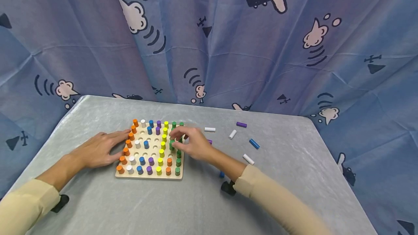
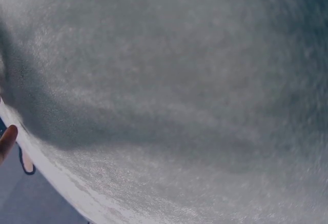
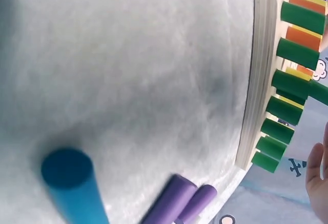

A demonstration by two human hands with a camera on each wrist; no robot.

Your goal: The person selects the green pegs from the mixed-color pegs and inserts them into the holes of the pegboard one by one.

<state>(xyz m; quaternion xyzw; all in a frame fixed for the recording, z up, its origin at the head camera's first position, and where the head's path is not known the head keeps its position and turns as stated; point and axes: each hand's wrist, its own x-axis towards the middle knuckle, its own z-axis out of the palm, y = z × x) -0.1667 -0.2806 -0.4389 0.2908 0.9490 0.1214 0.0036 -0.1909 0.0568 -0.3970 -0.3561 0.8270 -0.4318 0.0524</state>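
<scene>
Sleeves frame the shot, then the grey counter (image 1: 294, 177) with the wooden pegboard (image 1: 148, 175) mid-fill. Left hand (image 1: 98, 149) lies flat with fingers straight against the board's orange side, steadying it. Right hand (image 1: 191, 142) pinches a green peg (image 1: 171, 144) over the green column, so I'd say seating it straight down comes next. Loose pegs (image 1: 248, 159) wait to the right.

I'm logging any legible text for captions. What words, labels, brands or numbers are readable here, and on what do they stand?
None: no readable words, numbers or brand marks in any view.
The blue curtain backdrop carries only pictures of planes and clouds.
The square wooden pegboard, its coloured pegs and the grey tablecloth are unmarked.
</scene>
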